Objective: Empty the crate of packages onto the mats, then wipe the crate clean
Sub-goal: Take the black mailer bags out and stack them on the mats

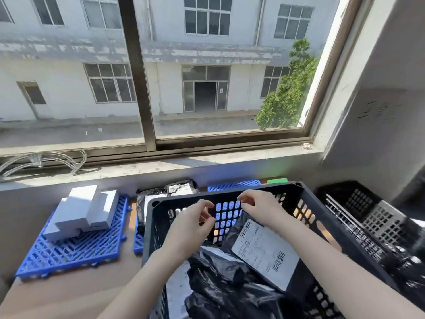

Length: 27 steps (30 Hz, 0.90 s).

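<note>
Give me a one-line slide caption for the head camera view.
Left hand and right hand reach into the dark crate of black packages; white boxes sit on a blue mat.

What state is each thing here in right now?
Crate: partly full of black packages.
Labelled package: inside crate, label up.
White boxes: stacked on left blue mat.
Left hand: loosely curled, holding nothing.
Right hand: above labelled package, grip unclear.
</note>
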Available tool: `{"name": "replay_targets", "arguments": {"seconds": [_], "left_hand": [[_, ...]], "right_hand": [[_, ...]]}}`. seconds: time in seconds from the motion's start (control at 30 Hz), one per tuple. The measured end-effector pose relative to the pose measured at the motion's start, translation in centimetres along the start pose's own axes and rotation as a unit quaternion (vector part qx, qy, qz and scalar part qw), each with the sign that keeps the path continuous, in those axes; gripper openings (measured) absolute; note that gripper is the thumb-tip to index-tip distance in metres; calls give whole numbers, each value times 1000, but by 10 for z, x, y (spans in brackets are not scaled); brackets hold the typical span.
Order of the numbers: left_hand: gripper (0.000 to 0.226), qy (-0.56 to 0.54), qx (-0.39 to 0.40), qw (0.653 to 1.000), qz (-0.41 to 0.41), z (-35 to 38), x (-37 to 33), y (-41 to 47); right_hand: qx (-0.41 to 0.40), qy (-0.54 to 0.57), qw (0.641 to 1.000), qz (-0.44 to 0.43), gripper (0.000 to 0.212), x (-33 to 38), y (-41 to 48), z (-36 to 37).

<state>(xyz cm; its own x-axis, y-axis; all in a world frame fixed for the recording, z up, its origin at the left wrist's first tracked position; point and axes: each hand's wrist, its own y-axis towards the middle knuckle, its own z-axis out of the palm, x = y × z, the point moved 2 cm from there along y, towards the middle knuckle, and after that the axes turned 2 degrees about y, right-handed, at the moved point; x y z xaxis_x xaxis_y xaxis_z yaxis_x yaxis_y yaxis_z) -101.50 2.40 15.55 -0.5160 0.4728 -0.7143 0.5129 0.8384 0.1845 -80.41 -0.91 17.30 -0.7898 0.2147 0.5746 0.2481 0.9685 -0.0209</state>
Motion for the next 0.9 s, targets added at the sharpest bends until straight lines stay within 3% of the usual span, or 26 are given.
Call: {"name": "replay_targets", "arguments": {"seconds": [0.17,0.4,0.6,0.9], "left_hand": [[50,66,118,991,3,60,-21,-19],[65,139,179,974,-29,106,-28,-24],[63,194,200,960,-36,119,-33,-26],[69,147,193,970,-27,121,-32,-26]], "right_hand": [[57,-87,993,56,46,-54,-43,-6],[74,-95,985,126,76,-97,-83,2],[69,-83,987,119,70,-104,-93,5],[-17,-25,995,94,50,-102,-96,-2]]}}
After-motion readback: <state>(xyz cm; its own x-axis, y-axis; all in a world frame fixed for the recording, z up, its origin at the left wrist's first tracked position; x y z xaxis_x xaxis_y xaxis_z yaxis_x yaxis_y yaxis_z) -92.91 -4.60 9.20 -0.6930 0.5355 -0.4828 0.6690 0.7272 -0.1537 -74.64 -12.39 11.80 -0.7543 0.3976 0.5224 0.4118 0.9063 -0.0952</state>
